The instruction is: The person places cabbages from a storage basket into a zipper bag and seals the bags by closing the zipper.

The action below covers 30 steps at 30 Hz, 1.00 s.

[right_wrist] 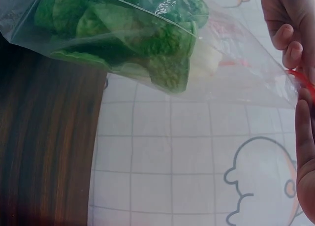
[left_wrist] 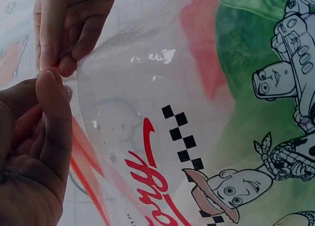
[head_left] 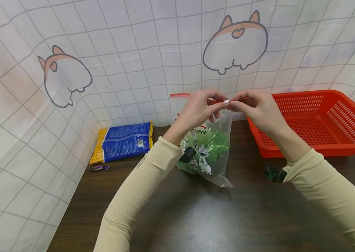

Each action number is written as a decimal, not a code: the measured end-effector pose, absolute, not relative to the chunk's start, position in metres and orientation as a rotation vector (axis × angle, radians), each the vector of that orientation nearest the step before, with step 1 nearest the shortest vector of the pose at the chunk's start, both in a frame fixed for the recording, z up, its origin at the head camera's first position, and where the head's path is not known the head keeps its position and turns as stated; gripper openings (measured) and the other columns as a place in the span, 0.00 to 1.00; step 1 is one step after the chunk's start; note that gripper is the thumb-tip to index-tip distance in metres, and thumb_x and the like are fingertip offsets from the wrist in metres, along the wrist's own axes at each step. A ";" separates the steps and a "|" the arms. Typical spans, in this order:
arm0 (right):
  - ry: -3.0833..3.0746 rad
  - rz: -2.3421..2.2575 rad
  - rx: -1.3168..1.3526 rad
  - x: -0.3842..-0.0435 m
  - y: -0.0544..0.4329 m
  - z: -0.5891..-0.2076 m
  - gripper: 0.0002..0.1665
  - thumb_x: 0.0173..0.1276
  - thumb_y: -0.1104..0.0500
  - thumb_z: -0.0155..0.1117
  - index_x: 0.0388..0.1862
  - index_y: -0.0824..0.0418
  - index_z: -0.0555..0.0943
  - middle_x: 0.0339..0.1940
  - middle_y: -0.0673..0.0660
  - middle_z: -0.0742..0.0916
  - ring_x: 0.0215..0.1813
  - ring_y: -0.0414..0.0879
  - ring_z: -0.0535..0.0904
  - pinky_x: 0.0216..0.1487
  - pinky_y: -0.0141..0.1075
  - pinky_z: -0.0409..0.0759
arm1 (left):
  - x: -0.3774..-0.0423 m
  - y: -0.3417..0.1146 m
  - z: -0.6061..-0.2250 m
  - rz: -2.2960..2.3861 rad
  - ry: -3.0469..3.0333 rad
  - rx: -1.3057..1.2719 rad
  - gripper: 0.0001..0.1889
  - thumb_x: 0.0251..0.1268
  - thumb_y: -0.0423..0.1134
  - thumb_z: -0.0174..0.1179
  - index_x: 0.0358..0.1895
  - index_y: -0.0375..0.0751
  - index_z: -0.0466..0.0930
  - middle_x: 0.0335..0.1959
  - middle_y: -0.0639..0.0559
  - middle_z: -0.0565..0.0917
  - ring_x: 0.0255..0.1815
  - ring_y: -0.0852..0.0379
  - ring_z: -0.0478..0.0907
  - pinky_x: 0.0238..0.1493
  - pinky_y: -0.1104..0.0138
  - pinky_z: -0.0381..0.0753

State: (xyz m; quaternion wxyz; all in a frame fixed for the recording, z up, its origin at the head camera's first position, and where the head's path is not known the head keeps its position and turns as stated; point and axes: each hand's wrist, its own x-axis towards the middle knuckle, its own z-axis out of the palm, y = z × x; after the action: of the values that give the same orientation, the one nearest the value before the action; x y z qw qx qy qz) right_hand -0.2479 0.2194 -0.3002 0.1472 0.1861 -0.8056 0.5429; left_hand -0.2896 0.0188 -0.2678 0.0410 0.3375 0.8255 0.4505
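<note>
A clear zip bag [head_left: 224,171] printed with cartoon figures stands on the dark table, with green leafy vegetables [head_left: 219,141] inside. Along its top runs a red zip strip [head_left: 180,95]. My left hand [head_left: 196,108] pinches this strip near the bag's upper right corner. Right beside it, the thumb and fingers of my right hand [head_left: 259,110] pinch the corner, where a small white piece [head_left: 226,101] shows between the fingertips. In the left wrist view the tips of both hands almost meet at the bag's edge [left_wrist: 86,95]. The leaves [right_wrist: 133,34] press against the plastic in the right wrist view.
To the right is a red slotted plastic basket [head_left: 306,151]. A blue and yellow packet [head_left: 123,141] lies at the back left, with a small purple wrapped item [head_left: 99,168] before it. Grid-patterned cloth [head_left: 127,77] covers the wall behind the dark wooden table [head_left: 208,217].
</note>
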 end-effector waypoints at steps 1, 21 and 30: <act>-2.326 1.551 0.530 -0.248 0.219 -0.300 0.13 0.68 0.56 0.66 0.47 0.62 0.83 0.41 0.56 0.87 0.44 0.46 0.86 0.48 0.29 0.80 | -0.290 0.018 -0.268 1.383 2.525 1.035 0.11 0.66 0.39 0.64 0.48 0.39 0.83 0.33 0.49 0.84 0.23 0.54 0.80 0.28 0.63 0.82; -2.407 1.355 0.416 -0.240 0.218 -0.291 0.11 0.71 0.56 0.63 0.47 0.61 0.81 0.36 0.55 0.87 0.39 0.39 0.82 0.40 0.27 0.77 | -0.288 0.001 -0.273 1.398 2.698 1.067 0.08 0.68 0.40 0.62 0.44 0.41 0.83 0.31 0.52 0.84 0.20 0.53 0.79 0.17 0.67 0.72; -2.426 1.377 0.399 -0.238 0.232 -0.293 0.13 0.72 0.54 0.61 0.48 0.61 0.79 0.37 0.56 0.86 0.40 0.42 0.82 0.42 0.24 0.77 | -0.289 -0.016 -0.275 1.387 2.738 0.982 0.09 0.69 0.41 0.62 0.46 0.40 0.82 0.25 0.49 0.83 0.17 0.52 0.77 0.17 0.66 0.74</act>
State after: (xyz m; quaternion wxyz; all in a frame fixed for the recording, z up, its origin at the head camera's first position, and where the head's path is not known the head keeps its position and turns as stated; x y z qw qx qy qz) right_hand -0.2379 0.2323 -0.2932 0.1609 0.1396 -0.8497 0.4823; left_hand -0.2889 -0.0155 -0.2754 -0.0402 0.3044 0.8490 0.4301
